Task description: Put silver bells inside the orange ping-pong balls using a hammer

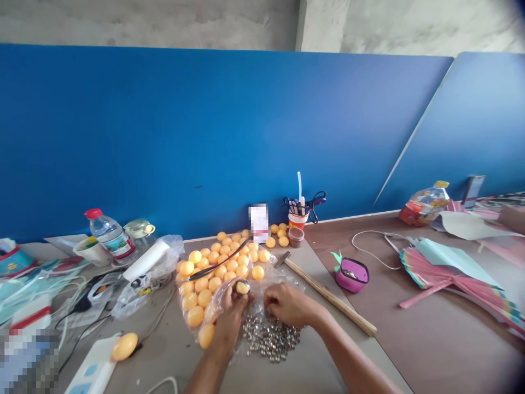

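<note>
My left hand grips a small ball with a pale yellowish face and a shiny silvery rim. My right hand is closed, fingertips bent down at the back of a pile of silvery gem-like beads. Whatever those fingers pinch is hidden. The beads lie loose on the grey tabletop, partly on clear plastic. Left of my hands, many orange balls lie in and around a clear plastic bag, a dark strap across them.
To the right lie a wooden-handled hammer and a purple pouch. Behind stand a cup of pens and scissors and a small lidded tub. Bottles, cables and a power strip crowd the left; a pink fan lies far right.
</note>
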